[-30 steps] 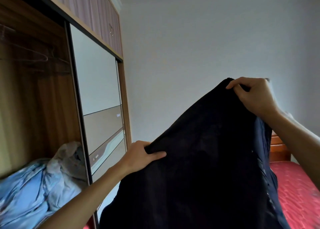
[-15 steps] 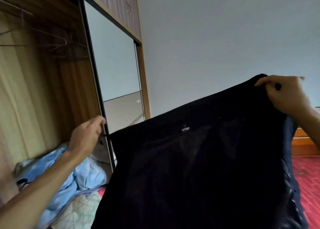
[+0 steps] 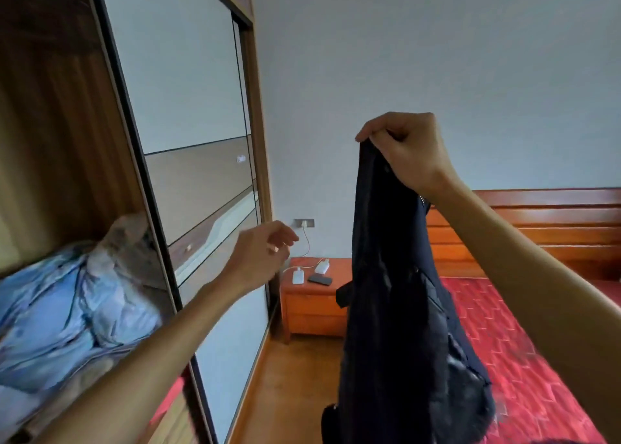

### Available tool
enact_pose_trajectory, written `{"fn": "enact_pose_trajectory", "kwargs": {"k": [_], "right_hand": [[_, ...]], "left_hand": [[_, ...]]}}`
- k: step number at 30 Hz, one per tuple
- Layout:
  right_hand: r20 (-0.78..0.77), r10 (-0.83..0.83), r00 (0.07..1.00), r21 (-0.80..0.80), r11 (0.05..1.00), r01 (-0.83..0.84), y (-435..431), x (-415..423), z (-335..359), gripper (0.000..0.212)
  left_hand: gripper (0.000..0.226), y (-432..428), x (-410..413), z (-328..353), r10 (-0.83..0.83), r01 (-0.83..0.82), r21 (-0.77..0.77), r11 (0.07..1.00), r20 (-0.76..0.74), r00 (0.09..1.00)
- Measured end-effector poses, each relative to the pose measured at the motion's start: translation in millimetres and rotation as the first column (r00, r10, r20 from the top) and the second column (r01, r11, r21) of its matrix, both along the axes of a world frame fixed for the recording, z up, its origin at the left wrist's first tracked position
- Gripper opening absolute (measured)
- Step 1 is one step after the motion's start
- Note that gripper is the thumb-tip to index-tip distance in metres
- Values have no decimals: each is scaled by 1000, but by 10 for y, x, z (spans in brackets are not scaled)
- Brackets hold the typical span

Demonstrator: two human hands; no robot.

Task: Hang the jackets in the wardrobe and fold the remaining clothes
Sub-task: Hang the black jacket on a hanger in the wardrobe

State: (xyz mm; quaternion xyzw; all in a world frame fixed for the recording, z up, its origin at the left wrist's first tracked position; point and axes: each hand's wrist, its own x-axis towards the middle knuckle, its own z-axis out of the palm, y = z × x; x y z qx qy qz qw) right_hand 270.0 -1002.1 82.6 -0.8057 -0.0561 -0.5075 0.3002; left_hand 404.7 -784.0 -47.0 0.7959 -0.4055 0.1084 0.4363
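A dark navy jacket [image 3: 396, 309] hangs straight down in front of me, bunched into a narrow column. My right hand [image 3: 406, 147] pinches its top edge at about chest height. My left hand [image 3: 258, 252] is off the jacket, to its left, with loosely curled fingers holding nothing, in front of the wardrobe's sliding door [image 3: 188, 134]. The open wardrobe [image 3: 50, 124] compartment is at the far left, wood-lined; its upper part is dark and blurred.
Light blue and pale bedding [image 3: 70, 309] is piled on the wardrobe shelf. An orange bedside cabinet [image 3: 312, 305] carries chargers and a phone [image 3: 320, 279]. A bed with a red cover [image 3: 510, 359] and wooden headboard [image 3: 537, 228] is on the right. Wooden floor lies between.
My left hand let go of the jacket, which dropped from a spread sheet to a narrow hanging bundle held by the right hand alone. The view swung right and downward.
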Motion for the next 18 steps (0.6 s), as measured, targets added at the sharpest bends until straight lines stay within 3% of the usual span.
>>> {"fn": "enact_pose_trajectory", "kwargs": {"k": [2, 5, 12, 15, 18], "right_hand": [[28, 15, 999, -1, 1000, -15, -51, 70, 34, 38], [83, 17, 996, 50, 999, -21, -194, 84, 103, 36], [251, -58, 966, 183, 983, 11, -790, -8, 245, 35], [276, -108, 955, 223, 974, 46, -1077, -61, 189, 35], [288, -179, 941, 262, 960, 103, -1356, -116, 115, 36]], "left_hand": [[20, -422, -45, -102, -150, 152, 22, 988, -83, 985], [47, -1015, -175, -322, -354, 381, 143, 913, -187, 917], [74, -2062, -475, -940, -503, 542, 93, 835, -269, 821], [67, -2709, -92, -1489, -521, 579, 133, 805, -308, 796], [48, -2782, -505, -1616, -610, 651, 153, 743, -242, 754]]}}
